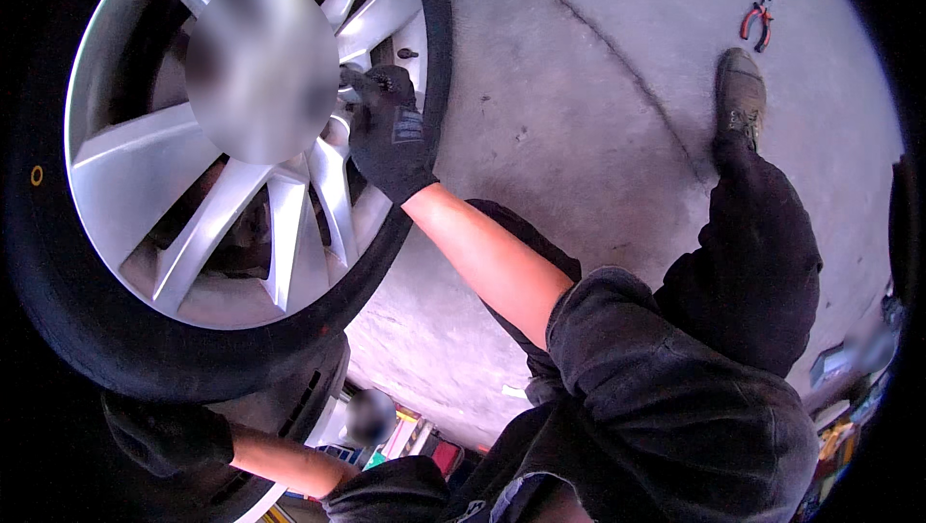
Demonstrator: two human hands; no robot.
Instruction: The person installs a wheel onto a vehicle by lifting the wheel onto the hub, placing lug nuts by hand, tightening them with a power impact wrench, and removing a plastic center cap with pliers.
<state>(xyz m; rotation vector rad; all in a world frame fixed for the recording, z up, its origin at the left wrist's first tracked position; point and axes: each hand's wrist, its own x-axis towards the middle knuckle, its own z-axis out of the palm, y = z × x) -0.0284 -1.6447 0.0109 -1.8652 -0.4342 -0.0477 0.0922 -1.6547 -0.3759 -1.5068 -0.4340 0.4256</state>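
A large silver alloy wheel with a black tyre fills the left of the view. The wheel's centre is blurred. My right hand, in a black glove, has its fingers curled at a spoke on the wheel's right side, beside the valve stem. My left hand, also in a black glove, is at the tyre's lower edge. Its fingers are lost in the dark there.
Red-handled pliers lie on the grey concrete floor, beyond my boot. A dark line runs across the floor. Below the tyre is a dark curved surface with a pale edge. Colourful items stand behind me.
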